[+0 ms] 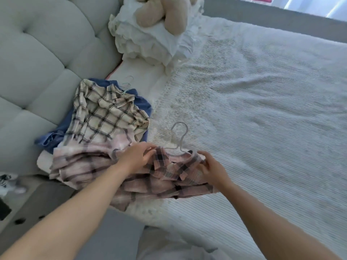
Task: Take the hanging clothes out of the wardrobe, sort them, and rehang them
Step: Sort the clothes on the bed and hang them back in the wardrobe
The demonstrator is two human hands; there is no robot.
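Pink plaid shirt point(142, 177) spread on the white bedspread point(262, 113) at about 6 o'clock of the view, a pale hanger point(181, 139) still threaded in its collar, hook pointing toward 12. Left hand point(139, 156) curled on the collar's left side, pinching fabric. Right hand point(212, 168) curled on the right shoulder of the shirt, gripping cloth near the hanger's arm; whether the wire itself is in the fingers, cannot tell.

At 10 o'clock from the hands, a cream checked shirt point(105, 113) lying on top of a blue garment point(142, 105), a thin hanger hook just showing at its collar, all against the padded headboard point(41, 59). Ruffled pillow point(150, 44) and a plush toy point(161, 12) up at 12.

Likely in hand: settling or freeing this shirt at the collar. Best done by holding both shoulder seams level, keeping the hook clear of the knitted bedspread to avoid snagging, and easing one hanger arm through the neck at a time rather than tugging. Smooth the collar flat before laying it with its like on the pile at 10.
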